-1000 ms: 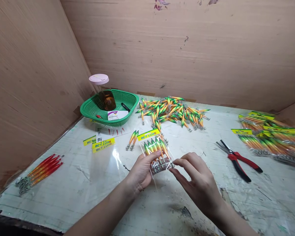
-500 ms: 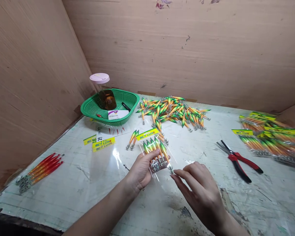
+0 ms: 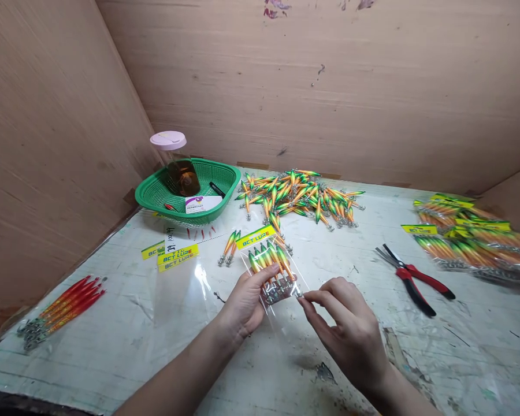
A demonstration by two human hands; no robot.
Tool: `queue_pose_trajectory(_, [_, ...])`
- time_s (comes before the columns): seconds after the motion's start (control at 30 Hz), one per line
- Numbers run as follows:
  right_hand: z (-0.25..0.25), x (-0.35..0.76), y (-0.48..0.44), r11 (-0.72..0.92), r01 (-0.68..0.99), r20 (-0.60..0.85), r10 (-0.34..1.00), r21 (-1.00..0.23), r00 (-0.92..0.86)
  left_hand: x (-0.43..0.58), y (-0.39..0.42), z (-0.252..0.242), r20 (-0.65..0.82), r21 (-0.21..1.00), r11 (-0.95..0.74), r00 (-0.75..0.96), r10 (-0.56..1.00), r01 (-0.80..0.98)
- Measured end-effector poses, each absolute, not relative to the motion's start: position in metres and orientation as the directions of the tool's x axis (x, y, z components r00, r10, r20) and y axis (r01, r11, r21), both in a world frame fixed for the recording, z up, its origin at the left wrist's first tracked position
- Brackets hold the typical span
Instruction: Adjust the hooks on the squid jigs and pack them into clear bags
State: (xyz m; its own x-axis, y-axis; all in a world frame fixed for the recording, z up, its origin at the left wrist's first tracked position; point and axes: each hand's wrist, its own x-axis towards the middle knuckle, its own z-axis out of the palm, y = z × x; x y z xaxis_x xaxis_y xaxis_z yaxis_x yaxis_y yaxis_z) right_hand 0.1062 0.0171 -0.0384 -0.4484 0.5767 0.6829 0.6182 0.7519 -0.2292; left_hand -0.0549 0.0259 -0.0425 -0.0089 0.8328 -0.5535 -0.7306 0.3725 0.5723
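Observation:
My left hand (image 3: 248, 299) is closed on a clear plastic packet (image 3: 255, 237) with a yellow-green header reading BCT LURE. Several green-and-orange fishing lures lie side by side in it, hook ends toward me. My right hand (image 3: 346, 323) pinches the hook end of the rightmost lure (image 3: 286, 261), whose body lies along the packet's right side. Whether that lure is fully within the plastic I cannot tell. Just left of the packet, two loose lures (image 3: 229, 248) rest on the table. My left fingers behind the packet are partly hidden.
Behind lies a heap of loose lures (image 3: 294, 199). A green basket (image 3: 147, 202) holds a lidded drink jar (image 3: 184, 176). Red lures (image 3: 65, 309) and flat packets (image 3: 177, 257) are at left; red-handled pliers (image 3: 411, 280) and filled packets (image 3: 472, 242) at right.
The pinched lure sits slightly higher along the packet, its hook end closer to the others, and my right hand has moved with it. The whole view has shifted slightly.

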Motion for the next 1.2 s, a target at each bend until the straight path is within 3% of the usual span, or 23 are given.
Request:
queue_pose_trajectory(0.5, [-0.040,0.105,0.015,0.732,0.657,0.725,0.551,-0.183,-0.412,-0.055,0.025,-0.040,-0.567,0.575,0.353,-0.048,0.822,-0.738])
queue_pose_trajectory(0.73, [-0.036,0.104,0.016,0.742,0.663,0.736,0.501,-0.097,-0.454,-0.055,0.025,-0.037,-0.588,0.565,0.339,-0.078,0.805,-0.752])
queue_pose_trajectory(1.07, [-0.040,0.106,0.017,0.744,0.655,0.738,0.514,-0.130,-0.437,-0.055,0.023,-0.047,-0.541,0.559,0.330,-0.033,0.841,-0.761])
queue_pose_trajectory(1.2, [-0.038,0.106,0.017,0.709,0.672,0.730,0.573,-0.214,-0.373,-0.055,0.022,-0.046,-0.557,0.558,0.350,-0.027,0.830,-0.752])
